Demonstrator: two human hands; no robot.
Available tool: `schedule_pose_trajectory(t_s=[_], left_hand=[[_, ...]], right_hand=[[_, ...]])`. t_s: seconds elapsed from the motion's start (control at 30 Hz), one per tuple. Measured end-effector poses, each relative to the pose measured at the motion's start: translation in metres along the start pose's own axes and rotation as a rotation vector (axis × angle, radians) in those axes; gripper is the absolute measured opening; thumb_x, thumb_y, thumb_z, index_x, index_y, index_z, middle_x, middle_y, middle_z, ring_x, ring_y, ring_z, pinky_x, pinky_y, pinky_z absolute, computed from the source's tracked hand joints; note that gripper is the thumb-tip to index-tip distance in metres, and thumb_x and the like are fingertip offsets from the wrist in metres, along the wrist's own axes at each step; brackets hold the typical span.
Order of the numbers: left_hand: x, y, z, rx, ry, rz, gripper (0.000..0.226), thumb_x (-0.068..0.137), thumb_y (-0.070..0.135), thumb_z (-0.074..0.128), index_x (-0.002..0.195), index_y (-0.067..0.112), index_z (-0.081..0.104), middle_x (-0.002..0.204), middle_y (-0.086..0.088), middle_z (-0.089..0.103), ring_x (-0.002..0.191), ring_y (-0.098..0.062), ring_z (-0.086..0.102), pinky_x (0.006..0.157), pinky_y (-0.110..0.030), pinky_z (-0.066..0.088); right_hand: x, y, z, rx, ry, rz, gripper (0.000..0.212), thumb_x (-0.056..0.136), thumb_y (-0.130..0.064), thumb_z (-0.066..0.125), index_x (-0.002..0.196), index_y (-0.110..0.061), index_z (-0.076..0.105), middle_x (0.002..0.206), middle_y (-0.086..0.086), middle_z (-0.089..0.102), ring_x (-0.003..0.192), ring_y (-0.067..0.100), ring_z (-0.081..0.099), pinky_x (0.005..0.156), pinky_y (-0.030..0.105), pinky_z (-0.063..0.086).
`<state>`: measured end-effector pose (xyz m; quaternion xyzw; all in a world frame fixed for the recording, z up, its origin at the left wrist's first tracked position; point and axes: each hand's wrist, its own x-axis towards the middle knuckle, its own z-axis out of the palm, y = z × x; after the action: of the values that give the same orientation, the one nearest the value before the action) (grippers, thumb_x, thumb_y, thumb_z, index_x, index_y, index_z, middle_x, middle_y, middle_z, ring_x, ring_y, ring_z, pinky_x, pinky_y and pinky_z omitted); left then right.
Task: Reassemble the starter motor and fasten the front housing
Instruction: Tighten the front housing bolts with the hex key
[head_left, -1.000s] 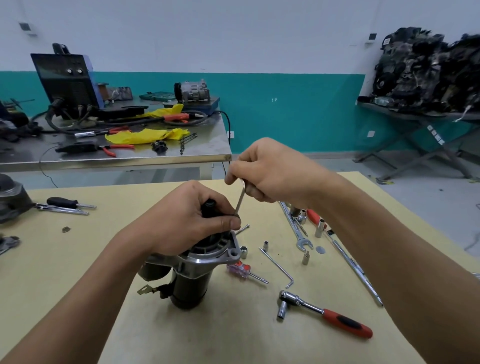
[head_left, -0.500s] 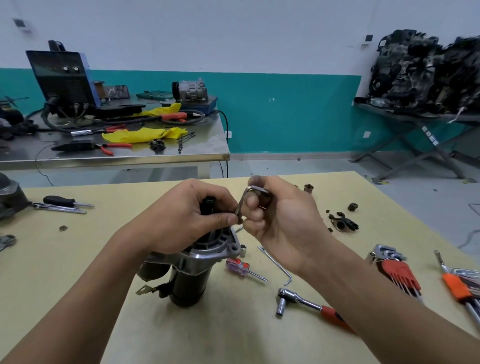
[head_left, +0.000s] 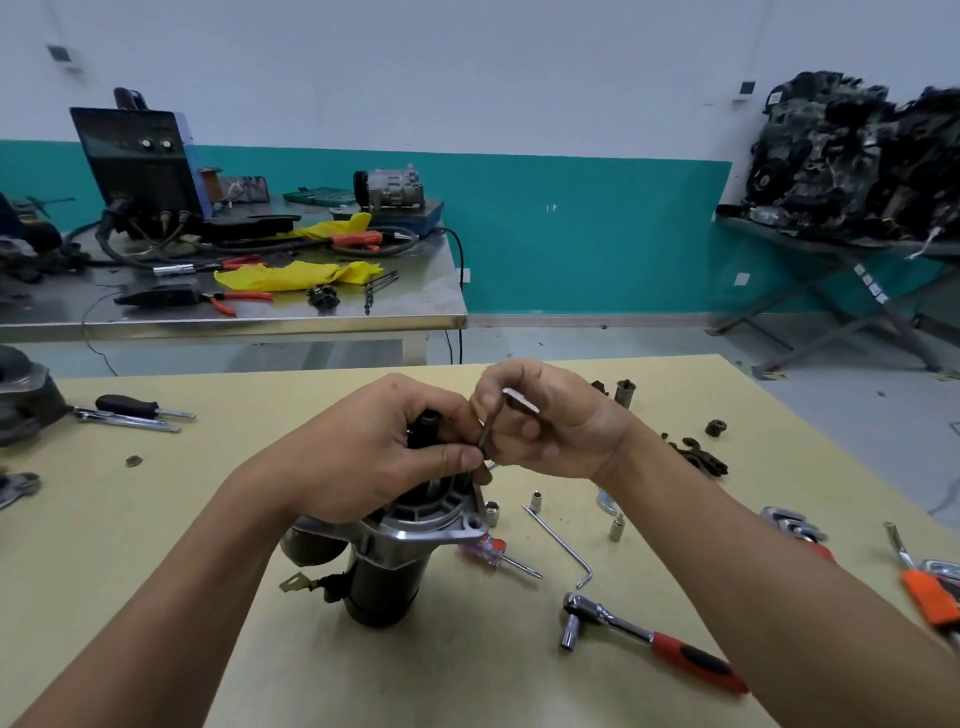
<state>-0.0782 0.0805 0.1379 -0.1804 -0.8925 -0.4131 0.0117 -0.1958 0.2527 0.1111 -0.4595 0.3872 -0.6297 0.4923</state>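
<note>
The starter motor is standing upright on the desk under the left hand, black body below, silver front housing on top. The left hand is curling tight around the motor's top. The right hand, just beside it, is pinching a small bent metal key.

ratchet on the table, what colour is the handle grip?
The ratchet handle grip is red with a black insert; the head view shows it at lower right.
</note>
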Motion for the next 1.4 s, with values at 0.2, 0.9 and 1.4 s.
schedule_pose_trajectory(t_s=[0.2, 0.9, 1.4], left_hand=[[-0.001, -0.003, -0.002, 0.047, 0.052, -0.013, 0.007, 0.090, 0.021, 0.072, 0.087, 0.025, 0.077, 0.083, 0.014, 0.077, 0.080, -0.005, 0.073, 0.069, -0.012, 0.052], [-0.005, -0.009, 0.000, 0.020, 0.150, 0.006, 0.011, 0.089, 0.021, 0.075, 0.081, 0.029, 0.075, 0.085, 0.009, 0.077, 0.083, -0.011, 0.072, 0.069, -0.019, 0.055], [0.001, -0.005, 0.000, 0.023, 0.012, 0.043, 0.005, 0.088, 0.027, 0.073, 0.087, 0.026, 0.077, 0.086, 0.011, 0.078, 0.083, -0.008, 0.073, 0.070, -0.012, 0.052]], right_hand=[[0.006, 0.003, 0.022, -0.188, 0.332, -0.237, 0.031, 0.066, -0.037, 0.089, 0.059, -0.023, 0.063, 0.052, -0.008, 0.048, 0.040, 0.002, 0.036, 0.040, 0.014, 0.030], [-0.018, -0.054, 0.003, -0.708, 0.306, -0.015, 0.033, 0.080, -0.037, 0.080, 0.110, -0.024, 0.073, 0.088, 0.004, 0.067, 0.065, 0.015, 0.051, 0.055, 0.025, 0.040], [-0.014, -0.030, -0.007, -0.549, 0.182, -0.136, 0.026, 0.082, -0.037, 0.077, 0.104, -0.026, 0.076, 0.091, -0.001, 0.073, 0.070, 0.012, 0.057, 0.062, 0.027, 0.042]])
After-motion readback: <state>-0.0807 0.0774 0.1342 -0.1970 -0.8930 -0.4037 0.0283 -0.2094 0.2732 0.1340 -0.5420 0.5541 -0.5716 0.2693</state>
